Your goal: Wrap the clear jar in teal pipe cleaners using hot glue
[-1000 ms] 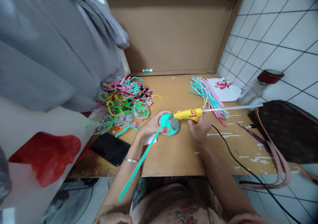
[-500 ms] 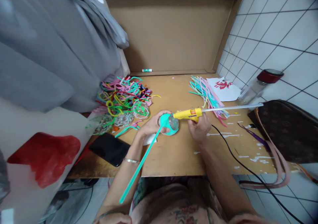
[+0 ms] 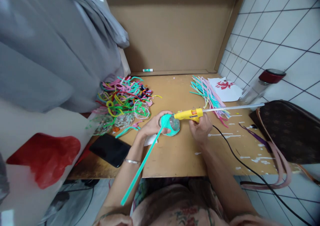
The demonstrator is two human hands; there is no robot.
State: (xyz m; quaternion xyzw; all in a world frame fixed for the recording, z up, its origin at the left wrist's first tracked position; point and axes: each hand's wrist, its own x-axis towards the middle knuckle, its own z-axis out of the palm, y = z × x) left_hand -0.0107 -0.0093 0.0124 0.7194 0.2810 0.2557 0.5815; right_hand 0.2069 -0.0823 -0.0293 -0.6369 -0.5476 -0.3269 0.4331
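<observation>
My left hand [image 3: 151, 125] is closed round a small clear jar [image 3: 175, 122] partly wrapped in turquoise pipe cleaner. One long turquoise pipe cleaner [image 3: 141, 167] sticks out from it, slanting down over my forearm. My right hand [image 3: 200, 128] grips the handle of a yellow hot glue gun [image 3: 188, 114], whose nozzle meets the jar's right side. A clear glue stick [image 3: 233, 107] juts far out of the gun's back end. Its black cord [image 3: 235, 156] trails off to the lower right. Whether glue is flowing is too small to make out.
A tangle of coloured pipe cleaners [image 3: 122, 97] lies at left, with a black phone [image 3: 110, 150] in front. More pipe cleaners [image 3: 210, 97] lie at back right beside a white paper [image 3: 225, 89]. A brown bag [image 3: 292, 132] and a clear bottle [image 3: 255, 90] stand at right.
</observation>
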